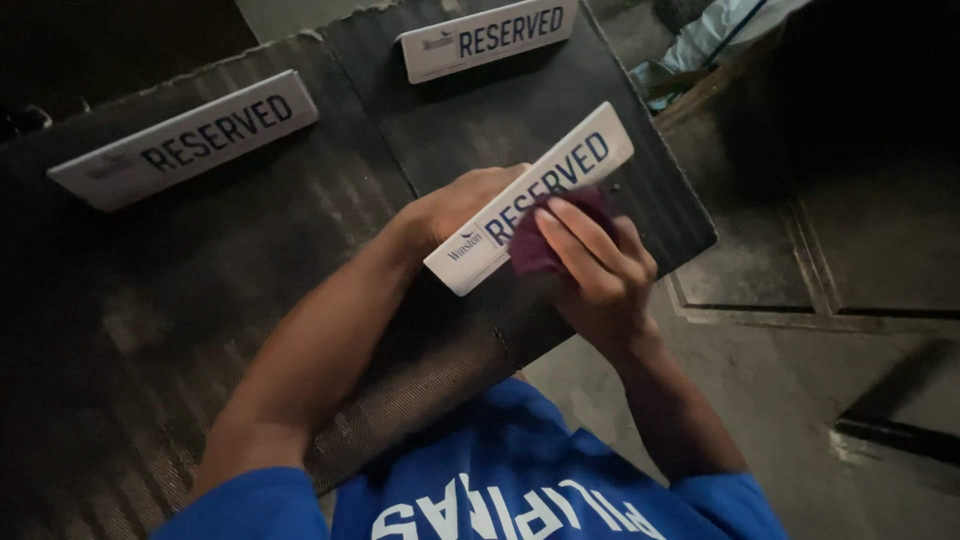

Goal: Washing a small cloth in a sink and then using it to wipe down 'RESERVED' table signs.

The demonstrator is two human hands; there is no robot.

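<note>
Blue shirt cloth point(500, 480) fills the bottom of the head view, closest to the camera, and both bare arms reach up from it.

Left hand point(455, 205) is curled behind a long white sign point(530, 197) with dark letters. Its grip is closed around the sign's back and lower end, holding it up off the counter point(200, 290) at a slant, one end low near the wrist and the other end high to the right.

Right hand point(590, 265) presses a small dark purple cloth point(535, 245) flat on the front of the sign. The fingers point(580, 230) lie close together on top of the cloth, pinching it against the sign's face. The light is dim, so the cloth may be folded, but that is hard to tell.

Two more white signs lie flat on the counter. One sign point(185, 138) is at the left, well apart from the hands. The other sign point(490, 35) is at the top, near the far edge.

Dark and ridged, the counter has its right edge running down just beside the right hand, with the corner near the raised end of the held sign. Past that edge is grey floor point(780, 400), open and bare. The counter's left part has wide room around the lying sign.
</note>
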